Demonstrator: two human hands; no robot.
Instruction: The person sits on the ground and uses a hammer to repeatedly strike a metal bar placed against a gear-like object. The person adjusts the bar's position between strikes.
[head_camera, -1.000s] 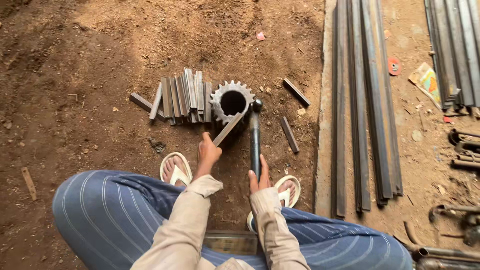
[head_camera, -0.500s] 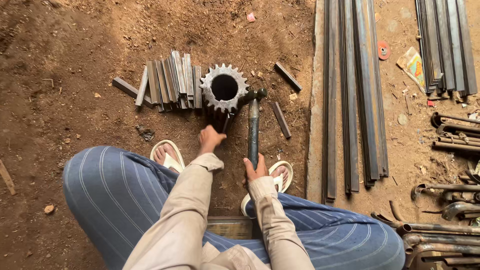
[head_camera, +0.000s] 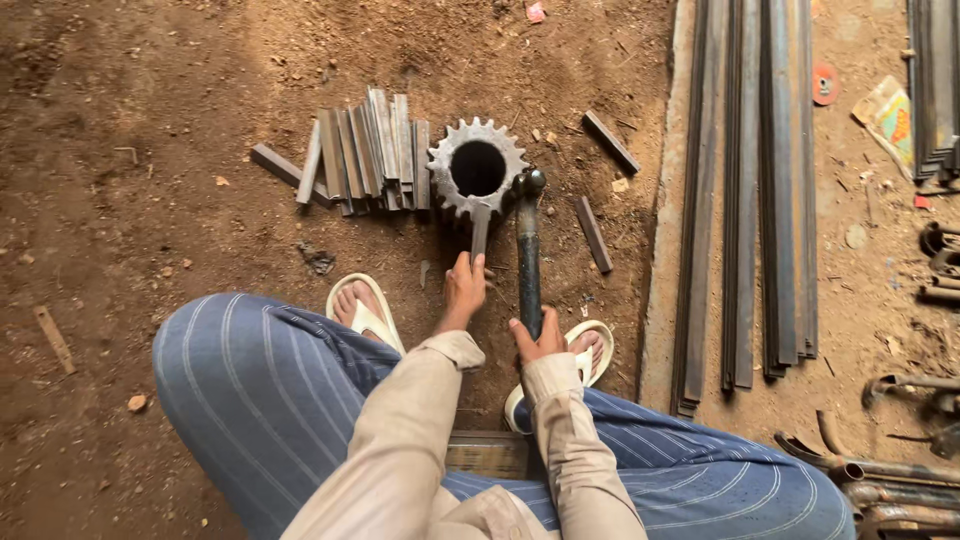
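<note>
A short flat metal strip (head_camera: 479, 228) is pinched at its near end by the left hand (head_camera: 465, 290), and its far end is laid against the toothed rim of a steel gear (head_camera: 477, 170) that stands on the dirt straight ahead of that hand. The left arm is stretched forward from a beige sleeve, the wrist is kept straight, and the fingers are curled over the strip so that its gripped end is hidden. Just to the right of it, a hammer (head_camera: 527, 250) is grasped low on its dark handle by the right hand (head_camera: 540, 340), with the fist clenched and the thumb laid along the shaft. The hammer head is seen beside the gear's right edge; whether the two touch cannot be told. The right hand is held nearer the body than the left.

Left of the gear, a row of cut metal bars (head_camera: 365, 150) is leaned together. Two loose short pieces (head_camera: 593, 233) are scattered beyond the right hand. Long steel bars (head_camera: 760, 190) are laid further right, their far ends cut off by the frame. Both feet in white sandals (head_camera: 368, 312) are partly covered by the striped trousers and the arms.
</note>
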